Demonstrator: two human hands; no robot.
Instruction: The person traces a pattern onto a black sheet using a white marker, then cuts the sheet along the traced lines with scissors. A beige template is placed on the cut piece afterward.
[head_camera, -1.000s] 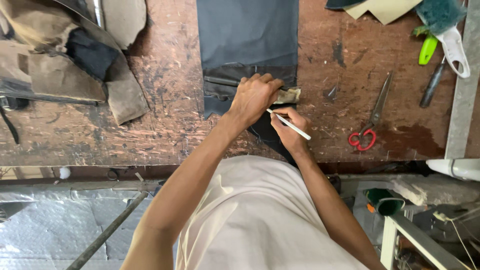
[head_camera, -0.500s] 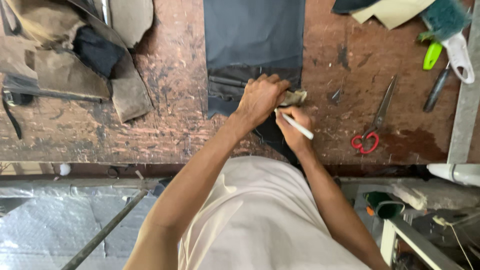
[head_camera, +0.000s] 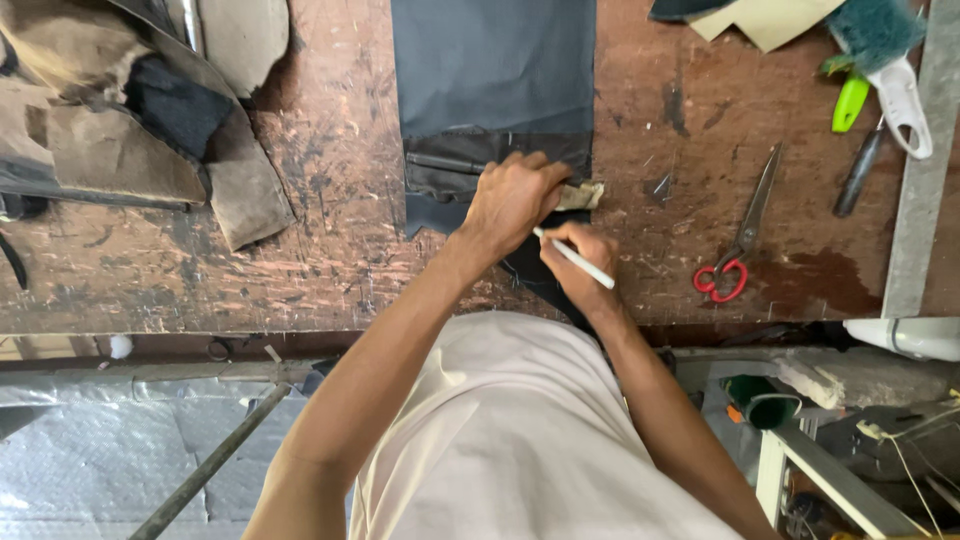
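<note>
- The left hand (head_camera: 512, 195) lies palm down on a dark grey cloth (head_camera: 495, 75) spread over the worn wooden tabletop (head_camera: 330, 250); its grip is closed down over a small tan piece (head_camera: 580, 194), which pokes out on the side towards the scissors.
- The right hand (head_camera: 580, 262) sits just beside the left, nearer the person's body, its grip pinched shut around a thin white marker stick (head_camera: 575, 258).
- The stick's far end points in under the left hand; whether the tip touches the cloth cannot be told, as the hand covers it.
- Beyond the left grip, the cloth runs away to the far edge of the tabletop, with a darker folded band (head_camera: 450, 160) right at the knuckles.
- Out past the right grip lie red-handled scissors (head_camera: 738, 240), well apart from the hand.
- Farther that way rest a green-handled tool (head_camera: 850, 103), a white brush with teal bristles (head_camera: 885, 50) and a dark pen-like tool (head_camera: 858, 172).
- Off beyond the left grip's outer side is a heap of brown and black scraps (head_camera: 120, 130).
</note>
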